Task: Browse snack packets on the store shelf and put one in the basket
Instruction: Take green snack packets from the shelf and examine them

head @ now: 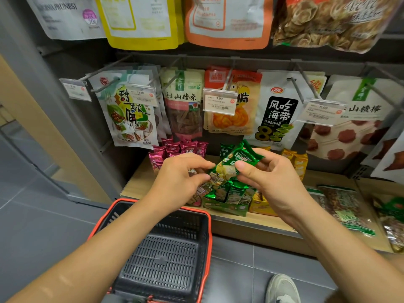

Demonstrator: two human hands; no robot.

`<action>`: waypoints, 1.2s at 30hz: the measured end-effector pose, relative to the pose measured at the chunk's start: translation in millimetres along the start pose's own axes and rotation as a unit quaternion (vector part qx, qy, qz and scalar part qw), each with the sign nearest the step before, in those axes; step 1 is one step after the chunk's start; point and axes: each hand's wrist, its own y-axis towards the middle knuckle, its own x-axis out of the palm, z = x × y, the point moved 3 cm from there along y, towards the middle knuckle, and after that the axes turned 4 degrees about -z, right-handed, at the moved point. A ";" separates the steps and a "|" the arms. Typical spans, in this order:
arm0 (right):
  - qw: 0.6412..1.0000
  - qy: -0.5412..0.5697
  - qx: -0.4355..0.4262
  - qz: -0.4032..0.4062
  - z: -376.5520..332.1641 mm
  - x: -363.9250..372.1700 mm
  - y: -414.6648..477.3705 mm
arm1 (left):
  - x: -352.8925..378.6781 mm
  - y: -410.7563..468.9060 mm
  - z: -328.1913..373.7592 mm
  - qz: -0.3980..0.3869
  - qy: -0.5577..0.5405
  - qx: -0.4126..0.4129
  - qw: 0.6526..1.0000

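A small green snack packet (235, 164) is held above the wooden shelf (140, 182) by both hands. My left hand (179, 180) pinches its lower left end between thumb and fingers. My right hand (269, 173) grips its right side, thumb on the front. Below the packet sits an open green display box (227, 200) with several of the same green packets. The dark grey basket (166, 254) with an orange-red rim stands on the floor under my left forearm, nothing visible inside it.
Magenta packets (175, 149) stand left of the green box and yellow ones (298, 160) to its right. Larger bags hang on metal hooks above, with price tags (219, 101) sticking out. Flat nut bags (345, 206) lie on the shelf at right. A shoe (283, 289) is on the grey floor.
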 end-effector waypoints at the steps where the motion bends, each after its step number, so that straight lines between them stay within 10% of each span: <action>1: 1.000 -0.022 -0.007 0.003 0.8 1.0 -0.4 | 1.3 -0.9 0.8 -0.008 -0.004 -0.006 1.000; 22: 0.949 -0.292 -0.109 -0.055 1.2 16.6 -4.3 | -13.9 2.8 29.7 -0.009 -0.174 -0.007 0.985; 28: 0.945 -0.270 -0.032 -0.180 19.9 27.9 -7.0 | -19.6 6.6 24.0 0.041 -0.388 -0.077 0.918; 36: 0.947 -0.290 -0.077 -0.117 20.4 28.8 -11.4 | -34.7 8.6 18.7 0.019 -0.435 -0.092 0.895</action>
